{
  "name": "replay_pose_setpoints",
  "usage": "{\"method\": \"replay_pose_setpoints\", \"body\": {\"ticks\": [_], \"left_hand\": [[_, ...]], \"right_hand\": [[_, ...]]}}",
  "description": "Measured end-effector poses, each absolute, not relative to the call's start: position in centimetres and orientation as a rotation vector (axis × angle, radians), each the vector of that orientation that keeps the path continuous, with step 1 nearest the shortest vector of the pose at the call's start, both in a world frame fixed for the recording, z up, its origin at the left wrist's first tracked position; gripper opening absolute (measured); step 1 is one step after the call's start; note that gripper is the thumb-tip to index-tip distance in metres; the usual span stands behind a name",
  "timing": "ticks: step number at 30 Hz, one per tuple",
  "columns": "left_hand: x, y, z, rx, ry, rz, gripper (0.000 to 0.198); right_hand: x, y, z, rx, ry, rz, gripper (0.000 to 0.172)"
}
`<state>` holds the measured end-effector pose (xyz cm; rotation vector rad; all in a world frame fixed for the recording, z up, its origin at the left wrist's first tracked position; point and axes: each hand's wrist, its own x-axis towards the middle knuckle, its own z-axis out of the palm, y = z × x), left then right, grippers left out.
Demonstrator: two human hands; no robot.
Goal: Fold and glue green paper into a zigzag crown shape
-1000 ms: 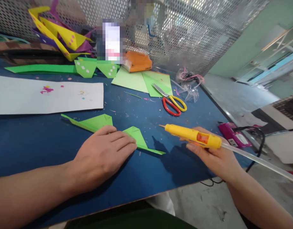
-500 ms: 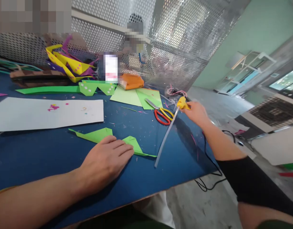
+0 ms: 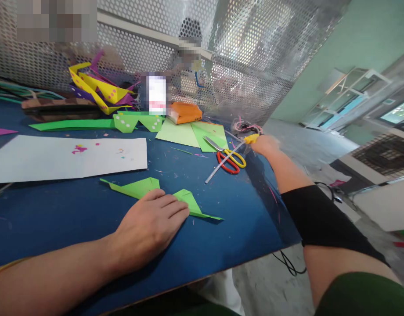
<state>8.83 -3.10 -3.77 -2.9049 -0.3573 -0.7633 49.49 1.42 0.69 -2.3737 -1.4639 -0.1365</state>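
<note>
My left hand (image 3: 157,217) lies flat over the middle of a folded bright-green paper strip (image 3: 136,188), pressing it to the blue table; the strip's pointed ends stick out on both sides. At the table's right edge, my right hand (image 3: 265,145) is closed around a yellow glue gun (image 3: 251,138), partly blurred. From the gun a long translucent glue stick (image 3: 215,172) slants down to the left, crossing the scissors (image 3: 229,161) with one red and one yellow handle. My right fingers are mostly hidden behind the gun.
A white paper sheet (image 3: 40,158) bears small coloured scraps. Behind lie green paper glasses (image 3: 126,123), a brown pouch (image 3: 57,109), yellow and purple paper shapes (image 3: 96,87), an orange packet (image 3: 185,113) and light-green sheets (image 3: 178,134). A perforated metal screen (image 3: 238,52) stands behind.
My right hand has swung the glue gun, so the stick's end has moved up and away from the green strip, over the scissors. My left hand stays on the strip.
</note>
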Motion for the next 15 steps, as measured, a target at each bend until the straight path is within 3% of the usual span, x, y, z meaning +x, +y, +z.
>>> {"method": "replay_pose_setpoints", "body": {"ticks": [6, 11, 15], "left_hand": [[8.8, -3.0, -3.6, -2.912, -0.339, -0.733, 0.033], [8.9, -3.1, -3.5, -2.908, -0.337, -0.705, 0.030], [9.0, -3.2, -3.5, -2.919, -0.339, -0.705, 0.029]], "right_hand": [[42.7, -3.0, 1.9, -2.090, -1.571, -0.112, 0.017], [32.8, -9.5, -0.3, -1.765, -1.884, 0.606, 0.011], [29.8, -11.7, -2.2, -1.788, -1.894, 0.562, 0.011]]}}
